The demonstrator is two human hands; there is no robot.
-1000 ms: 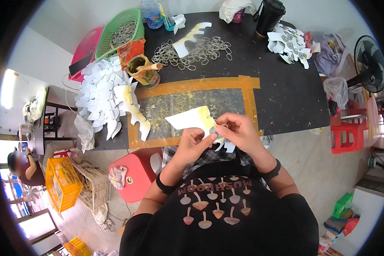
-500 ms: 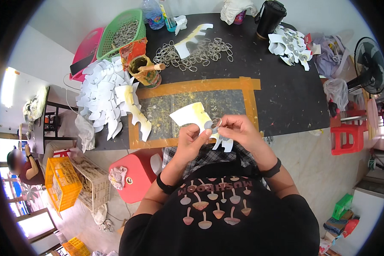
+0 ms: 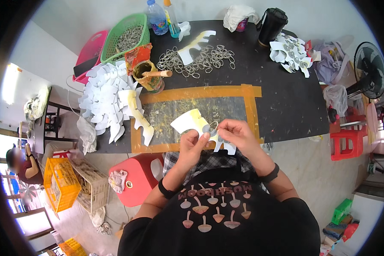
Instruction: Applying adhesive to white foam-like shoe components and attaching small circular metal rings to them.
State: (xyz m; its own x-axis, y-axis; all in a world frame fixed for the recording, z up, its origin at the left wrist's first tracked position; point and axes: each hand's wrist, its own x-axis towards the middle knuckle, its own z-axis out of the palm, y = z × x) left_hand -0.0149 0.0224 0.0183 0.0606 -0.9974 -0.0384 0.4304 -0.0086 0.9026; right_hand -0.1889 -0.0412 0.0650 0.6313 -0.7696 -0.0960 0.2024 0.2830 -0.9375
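Observation:
Over the front of the table, a white cut-out piece [image 3: 187,121] with a yellowish smear and a notched edge is held between my two hands. My left hand [image 3: 193,146] is closed on it, the thumb pressing near a grey patch in its middle. A thin oval metal ring [image 3: 216,124] stands at that grey part, and the closed fingertips of my right hand [image 3: 239,135] pinch there. Exactly how the ring sits against the piece is hidden by the fingers. Beneath lies a dark work mat [image 3: 170,112] edged with brown tape.
To the left are a pile of white cut-outs [image 3: 104,96], a glue pot [image 3: 151,81] with a wooden handle, and a green basket [image 3: 109,46] of rings. Loose rings [image 3: 209,59] lie behind the mat. A black tumbler [image 3: 272,26] and grey-patched cut-outs [image 3: 291,53] stand farther right.
My right fingers have shifted onto the grey part beside the ring, and less of the ring shows. The notched end of the piece is spread out more. The whole view has moved slightly.

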